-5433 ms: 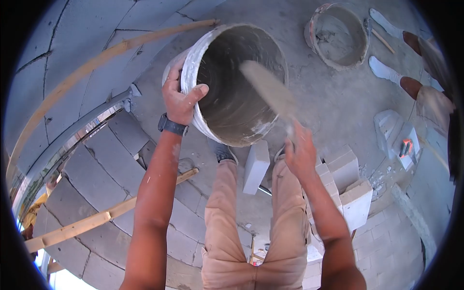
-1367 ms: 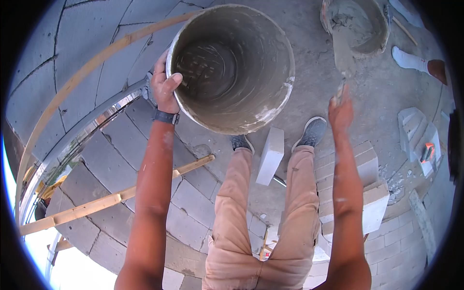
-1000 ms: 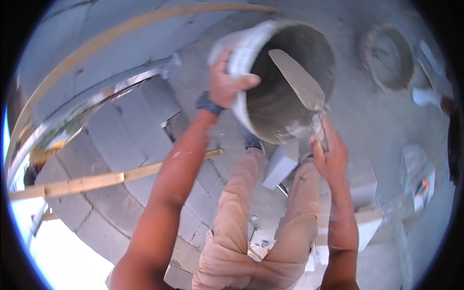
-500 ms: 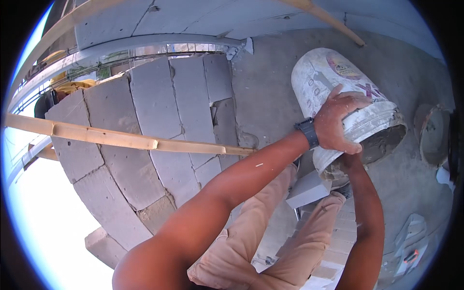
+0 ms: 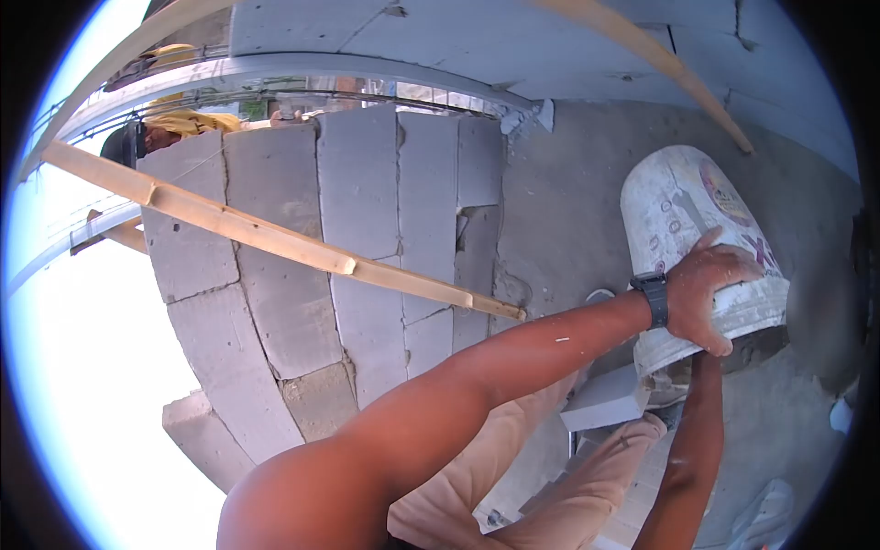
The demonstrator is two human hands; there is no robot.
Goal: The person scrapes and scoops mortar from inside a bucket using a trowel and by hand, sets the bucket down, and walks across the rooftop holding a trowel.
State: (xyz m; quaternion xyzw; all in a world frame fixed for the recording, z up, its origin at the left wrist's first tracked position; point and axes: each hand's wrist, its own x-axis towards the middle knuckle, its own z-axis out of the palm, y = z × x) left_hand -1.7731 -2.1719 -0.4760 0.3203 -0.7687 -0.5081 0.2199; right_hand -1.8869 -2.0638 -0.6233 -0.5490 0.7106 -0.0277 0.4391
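Observation:
A white, cement-smeared bucket (image 5: 674,215) lies tipped over the floor, its mouth facing the lower right. My left hand (image 5: 710,293), below a dark wristwatch, grips the bucket near its rim, fingers spread over the outside and thumb at the edge. My right forearm (image 5: 692,431) reaches up to the mouth; the right hand is inside the bucket, hidden behind the rim and my left hand. Grey mortar inside shows only in part. Below the rim, close to my feet, sits a pale block (image 5: 605,403).
A grey block wall (image 5: 275,266) fills the left, with a wooden strip (image 5: 348,266) slanting across it. Beyond its top is a person in a yellow top (image 5: 197,121). Another wooden pole (image 5: 678,69) leans at upper right. A pale plastic piece (image 5: 765,513) lies on the floor.
The camera view has shifted, so the bucket, wall and hands appear farther right and lower. My left hand keeps its hold and my right hand stays inside the bucket. The person beyond shows more.

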